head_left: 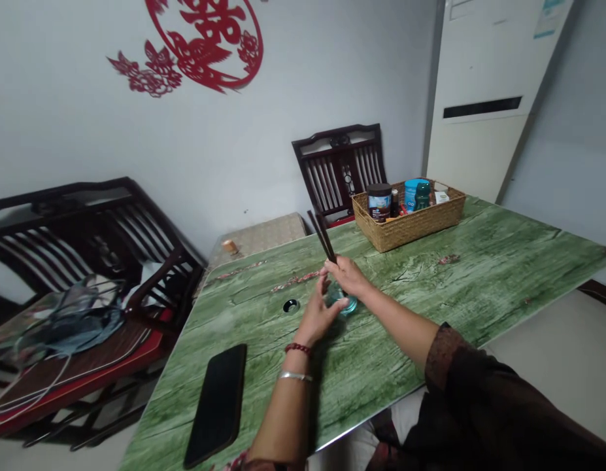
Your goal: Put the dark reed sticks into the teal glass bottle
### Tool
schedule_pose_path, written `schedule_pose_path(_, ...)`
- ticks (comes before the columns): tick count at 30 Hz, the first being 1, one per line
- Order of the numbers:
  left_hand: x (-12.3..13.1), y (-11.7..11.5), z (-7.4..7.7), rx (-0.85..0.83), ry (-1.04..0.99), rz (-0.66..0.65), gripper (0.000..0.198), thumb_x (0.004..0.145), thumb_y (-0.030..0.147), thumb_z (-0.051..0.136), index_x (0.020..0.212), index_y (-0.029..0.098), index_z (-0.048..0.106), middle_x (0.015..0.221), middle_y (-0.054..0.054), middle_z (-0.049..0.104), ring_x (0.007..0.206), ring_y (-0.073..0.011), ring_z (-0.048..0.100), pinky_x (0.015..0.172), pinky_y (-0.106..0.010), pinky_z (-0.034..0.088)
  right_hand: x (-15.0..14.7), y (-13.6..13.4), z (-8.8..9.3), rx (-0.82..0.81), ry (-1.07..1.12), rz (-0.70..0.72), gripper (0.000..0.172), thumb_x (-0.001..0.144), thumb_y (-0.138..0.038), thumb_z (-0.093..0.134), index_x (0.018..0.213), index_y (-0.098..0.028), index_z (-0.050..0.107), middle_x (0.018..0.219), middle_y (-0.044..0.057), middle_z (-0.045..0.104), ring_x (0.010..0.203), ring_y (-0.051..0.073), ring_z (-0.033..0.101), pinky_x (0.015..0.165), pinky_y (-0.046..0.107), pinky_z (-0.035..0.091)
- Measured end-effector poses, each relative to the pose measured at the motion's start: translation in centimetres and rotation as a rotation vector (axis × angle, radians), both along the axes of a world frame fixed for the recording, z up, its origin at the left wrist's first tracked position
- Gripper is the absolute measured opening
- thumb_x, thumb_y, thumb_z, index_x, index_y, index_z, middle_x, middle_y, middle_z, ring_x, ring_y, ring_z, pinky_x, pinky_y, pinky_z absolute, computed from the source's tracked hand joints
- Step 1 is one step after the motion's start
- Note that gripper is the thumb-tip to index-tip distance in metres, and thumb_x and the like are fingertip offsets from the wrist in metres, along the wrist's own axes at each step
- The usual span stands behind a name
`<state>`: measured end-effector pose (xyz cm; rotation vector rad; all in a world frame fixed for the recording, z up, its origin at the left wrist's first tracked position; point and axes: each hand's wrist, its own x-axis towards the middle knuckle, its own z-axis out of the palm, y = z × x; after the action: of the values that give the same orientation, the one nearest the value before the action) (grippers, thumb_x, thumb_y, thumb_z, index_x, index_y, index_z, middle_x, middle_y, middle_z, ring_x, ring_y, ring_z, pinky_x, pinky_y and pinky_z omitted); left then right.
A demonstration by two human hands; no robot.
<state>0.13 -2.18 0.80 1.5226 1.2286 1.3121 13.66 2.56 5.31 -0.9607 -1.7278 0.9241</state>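
My left hand (317, 314) is curled around a small clear, bluish-green glass jar (350, 305) on the table, thumb on the near side and fingers on the far side. Dark chopsticks (323, 239) are gripped in my right hand (348, 275), just above the jar. They slant up to the left, and their lower ends point down into the jar. My fingers partly cover the jar, so its contents cannot be made out. Left of the jar lies a small round black lid or ring (291, 305).
A black phone (217, 402) lies at the near left of the green wood-patterned table (499, 261). A wicker basket (415, 229) with jars and bottles stands at the back right. Dark wooden chairs (339, 170) stand behind and left; a bench (263, 232) adjoins the far edge.
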Motion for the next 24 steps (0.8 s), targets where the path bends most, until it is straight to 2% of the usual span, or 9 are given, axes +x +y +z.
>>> schedule_pose_path(2,-2.6,0.2,0.5,0.037,0.103,0.047,0.057,0.072,0.036,0.079,0.125,0.022,0.063,0.13,-0.014,0.063,0.124,-0.0302,0.057,0.108,-0.046,0.04,0.1,-0.1,1.4,0.045,0.126,-0.09,0.037,0.1,-0.033,0.044,0.073,-0.017,0.065,0.081,0.002,0.069,0.082,0.015,0.062,0.081,0.026,0.044)
schedule_pose_path(5,-6.7,0.7,0.6,0.097,0.317,0.302,0.039,0.083,0.038,0.066,0.119,0.022,0.066,0.124,-0.013,0.065,0.121,-0.03,0.058,0.107,-0.048,0.04,1.1,-0.2,4.5,0.174,0.295,-0.164,0.047,0.102,-0.043,0.04,0.068,-0.017,0.061,0.073,0.001,0.064,0.077,0.013,0.06,0.083,0.027,0.044)
schedule_pose_path(7,-8.7,1.1,0.0,0.07,0.543,0.395,0.035,0.081,0.033,0.066,0.114,0.02,0.068,0.12,-0.015,0.065,0.122,-0.0331,0.056,0.108,-0.05,0.038,2.6,-0.3,6.3,0.231,0.339,-0.146,0.047,0.102,-0.047,0.036,0.074,-0.018,0.06,0.068,-0.001,0.059,0.068,0.012,0.059,0.078,0.027,0.045)
schedule_pose_path(9,-9.8,1.3,-0.9,-0.009,0.691,0.401,0.034,0.076,0.026,0.068,0.11,0.02,0.069,0.117,-0.016,0.065,0.12,-0.0357,0.057,0.106,-0.052,0.038,4.9,-0.3,6.8,0.272,0.229,-0.143,0.04,0.102,-0.047,0.037,0.086,-0.019,0.06,0.067,-0.003,0.056,0.064,0.012,0.057,0.072,0.026,0.045)
schedule_pose_path(12,-10.2,1.5,-2.2,-0.083,0.69,0.36,0.037,0.067,0.015,0.071,0.103,0.022,0.072,0.103,-0.013,0.066,0.108,-0.0364,0.06,0.104,-0.055,0.037,9.0,0.0,4.6,0.307,-0.258,-0.225,0.02,0.098,-0.038,0.051,0.096,-0.021,0.062,0.074,0.0,0.061,0.074,0.017,0.061,0.073,0.028,0.043)
schedule_pose_path(16,-9.6,1.0,-2.1,-0.116,0.407,0.329,0.037,0.063,0.016,0.074,0.1,0.023,0.073,0.089,-0.009,0.063,0.101,-0.031,0.061,0.1,-0.048,0.041,14.4,0.5,-1.5,0.054,-1.019,-0.382,0.02,0.098,-0.034,0.054,0.108,-0.02,0.065,0.092,0.012,0.072,0.089,0.026,0.068,0.076,0.032,0.043)
schedule_pose_path(19,-8.7,0.1,-0.5,-0.147,0.147,0.216,0.047,0.076,0.035,0.069,0.122,0.026,0.065,0.095,-0.005,0.062,0.083,-0.0192,0.062,0.08,-0.034,0.051,17.4,0.7,-5.0,-0.035,-1.123,-0.434,0.022,0.096,-0.028,0.056,0.109,-0.014,0.066,0.098,0.019,0.073,0.094,0.03,0.069,0.077,0.034,0.045)
schedule_pose_path(20,-8.3,-0.2,0.2,-0.181,-0.024,0.134,0.05,0.079,0.041,0.068,0.127,0.027,0.061,0.096,-0.004,0.062,0.077,-0.0159,0.061,0.074,-0.03,0.052,18.1,0.8,-5.8,-0.05,-1.131,-0.452,0.023,0.096,-0.027,0.056,0.111,-0.012,0.065,0.1,0.021,0.072,0.095,0.03,0.069,0.078,0.034,0.045)
schedule_pose_path(24,-6.2,-0.9,2.6,-0.241,-0.53,-0.099,0.053,0.074,0.051,0.077,0.118,0.025,0.061,0.089,0.0,0.061,0.067,-0.0116,0.06,0.062,-0.024,0.051,19.5,1.3,-7.0,-0.059,-1.16,-0.548,0.032,0.098,-0.032,0.051,0.119,-0.01,0.06,0.112,0.023,0.068,0.103,0.031,0.067,0.082,0.036,0.045)
